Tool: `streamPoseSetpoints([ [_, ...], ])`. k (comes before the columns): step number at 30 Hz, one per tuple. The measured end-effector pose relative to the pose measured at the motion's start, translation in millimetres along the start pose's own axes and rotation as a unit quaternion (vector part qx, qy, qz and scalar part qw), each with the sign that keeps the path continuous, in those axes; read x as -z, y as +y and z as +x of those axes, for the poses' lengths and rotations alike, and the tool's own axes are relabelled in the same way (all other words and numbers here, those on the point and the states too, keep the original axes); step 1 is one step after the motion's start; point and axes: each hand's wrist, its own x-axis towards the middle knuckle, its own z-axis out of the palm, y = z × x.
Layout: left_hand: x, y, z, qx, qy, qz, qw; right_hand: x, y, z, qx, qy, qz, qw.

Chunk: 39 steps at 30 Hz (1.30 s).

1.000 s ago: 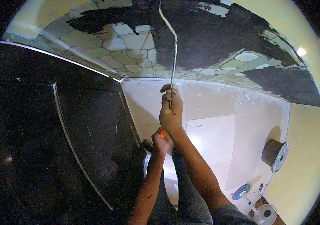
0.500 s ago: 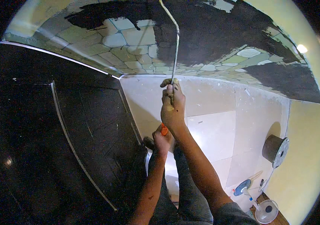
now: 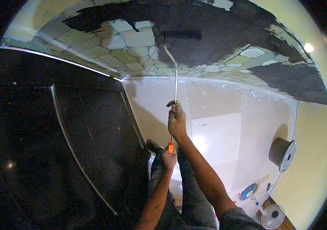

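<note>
A paint roller (image 3: 176, 81) with a bent metal rod and an orange handle reaches from my body up to the wall. My left hand (image 3: 169, 158) is wrapped round its orange grip. Farther up, my right hand (image 3: 176, 124) is closed on the metal rod, its fingers smeared with dark paint. The roller's dark sleeve (image 3: 184, 35) lies against the wall and barely stands out from the black paint. Stone-patterned wall (image 3: 138, 38) shows in pale patches beside the black paint (image 3: 224, 34).
A large dark panel (image 3: 94, 126) fills the left. Pale tiles (image 3: 215, 134) cover the floor. On the right, a spool-shaped drum (image 3: 280, 151) stands by the yellow wall (image 3: 313, 153). A white fan (image 3: 272, 216) and a blue round object (image 3: 248, 191) lie lower right.
Both hands have drawn back toward my body, pulling the roller down the wall. Its dark sleeve now shows in view, and more of the rod near the orange handle is visible.
</note>
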Motion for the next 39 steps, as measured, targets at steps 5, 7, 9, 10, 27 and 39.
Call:
streamPoseSetpoints([
  [5,-12.3,39.7,58.7,-0.038,0.008,-0.125,0.991,21.4,-70.9,29.3,0.051,0.032,0.041,0.997],
  [7,-18.3,34.8,64.5,-0.011,-0.008,-0.185,0.983,21.2,-70.7,36.8,0.071,0.038,0.060,0.995],
  [9,-30.8,39.4,65.4,-0.082,0.000,-0.110,0.991,25.5,-42.3,42.2,0.080,0.035,0.041,0.995],
  [10,-34.8,29.8,59.8,-0.008,-0.007,-0.154,0.988,22.6,-29.9,39.5,0.084,0.045,0.022,0.995],
  [27,-58.8,-37.3,-36.3,0.043,0.032,-0.145,0.988,31.2,23.0,-11.7,-0.031,-0.010,-0.049,0.998],
  [39,-25.1,119.3,2.3,-0.025,0.044,-0.001,0.999,68.7,-93.0,16.7,0.047,0.005,0.004,0.999],
])
